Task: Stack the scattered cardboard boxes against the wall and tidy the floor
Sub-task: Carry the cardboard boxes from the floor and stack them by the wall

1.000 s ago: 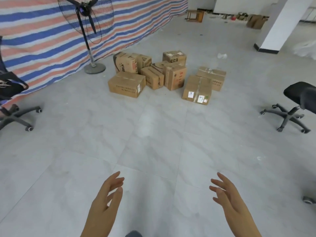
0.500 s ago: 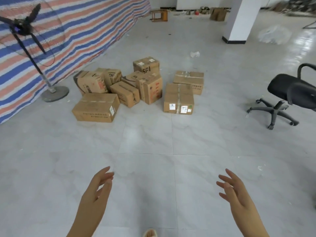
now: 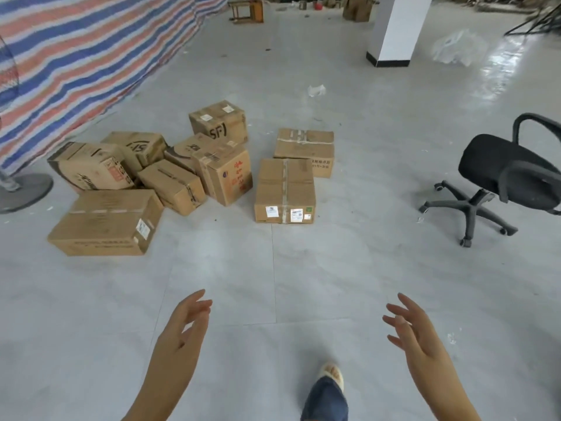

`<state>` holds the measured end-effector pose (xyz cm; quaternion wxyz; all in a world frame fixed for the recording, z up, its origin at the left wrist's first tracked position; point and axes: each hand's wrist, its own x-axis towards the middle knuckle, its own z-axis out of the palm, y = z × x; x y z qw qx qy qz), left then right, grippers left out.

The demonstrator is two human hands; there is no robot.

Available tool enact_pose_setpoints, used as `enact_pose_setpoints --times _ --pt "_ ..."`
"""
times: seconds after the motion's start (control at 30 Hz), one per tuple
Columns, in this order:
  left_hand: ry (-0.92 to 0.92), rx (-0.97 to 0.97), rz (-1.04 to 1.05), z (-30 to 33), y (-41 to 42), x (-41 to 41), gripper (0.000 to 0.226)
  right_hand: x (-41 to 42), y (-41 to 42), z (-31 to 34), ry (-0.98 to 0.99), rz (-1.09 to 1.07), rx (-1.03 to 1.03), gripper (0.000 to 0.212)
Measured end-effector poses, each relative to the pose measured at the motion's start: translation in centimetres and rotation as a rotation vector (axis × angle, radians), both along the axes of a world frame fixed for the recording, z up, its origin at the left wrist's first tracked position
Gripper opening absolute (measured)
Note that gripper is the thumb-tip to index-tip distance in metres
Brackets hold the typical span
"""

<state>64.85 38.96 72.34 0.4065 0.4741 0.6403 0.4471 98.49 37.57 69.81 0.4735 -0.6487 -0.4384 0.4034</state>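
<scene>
Cardboard boxes point(image 3: 194, 174) sit loose on the grey tile floor point(image 3: 303, 268), clustered a bit off the striped tarp wall point(image 3: 91, 50); none stacked yet. They lie at mixed angles, some touching, and the labelled box point(image 3: 284, 192) sits nearest my path. My guess is this is the approach, before any pick.

My left hand point(image 3: 182, 332) and right hand point(image 3: 413, 332) are both raised low in front of me, palms roughly facing each other, fingers spread and relaxed, each grip empty. Both are well short of the boxes, probably pre-shaped for a two-handed lift. One foot point(image 3: 329, 378) is forward.

Office chair point(image 3: 501, 177) stands right, fan base point(image 3: 21, 189) left, plastic scrap point(image 3: 316, 90) beyond.
</scene>
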Motion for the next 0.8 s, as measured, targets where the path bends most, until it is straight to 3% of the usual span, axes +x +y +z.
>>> enact_pose_setpoints --times 0.2,0.37,0.47,0.5,0.63,0.7,0.77,0.8 --pt "-0.006 -0.005 0.046 0.9 13.0 7.1 0.046 7.9 15.3 3.1 -0.065 0.067 0.025 0.04" --pt "0.017 -0.032 0.037 1.0 22.4 11.7 0.02 11.0 25.4 3.1 -0.061 0.092 0.006 0.043" --pt "0.007 -0.035 0.041 -0.3 28.9 12.9 0.023 12.2 32.1 2.0 -0.077 0.11 -0.006 0.078" --pt "0.003 -0.041 0.05 -0.7 31.4 13.2 0.023 12.6 34.6 1.5 -0.083 0.104 -0.01 0.08" --pt "-0.018 -0.049 0.076 -2.3 43.0 14.0 0.023 14.1 45.5 0.4 -0.062 0.053 -0.007 0.054" --pt "-0.018 -0.043 0.068 -1.7 49.7 14.5 0.014 14.7 51.2 0.8 -0.043 0.006 -0.017 0.029" --pt "-0.019 -0.028 0.045 -0.2 56.6 14.9 0.017 15.0 56.8 2.2 -0.03 0.001 -0.015 0.027" --pt "-0.005 -0.019 0.023 0.5 59.8 15.0 0.022 15.1 59.4 2.9 -0.018 0.005 -0.011 0.037"
